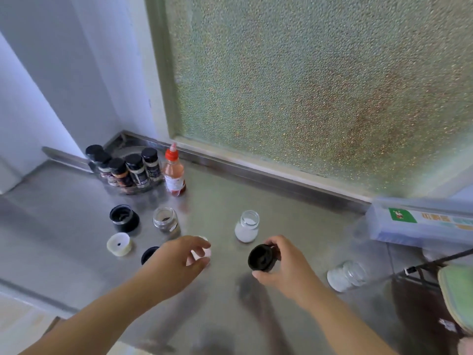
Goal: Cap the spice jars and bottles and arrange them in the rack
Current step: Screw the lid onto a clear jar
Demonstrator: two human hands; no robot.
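Note:
My right hand [286,267] grips a black cap [262,258] just above the steel counter. My left hand [176,260] curls around a small whitish jar or lid [202,253], mostly hidden by the fingers. An uncapped jar of white powder [246,226] stands beyond the hands. An uncapped jar with dark spice [165,221] stands to its left. A black cap [124,217], a cream lid [119,244] and another black cap [148,253] lie on the left. Another jar of white powder [345,276] lies on its side at right. The round rack [133,189] in the corner holds several black-capped jars.
A red-capped sauce bottle [174,172] stands beside the rack. A clear plastic box [419,224] sits at the right against the frosted window ledge. A green cloth [458,293] and a dark wire stand [422,270] occupy the right edge. The counter's front edge runs at lower left.

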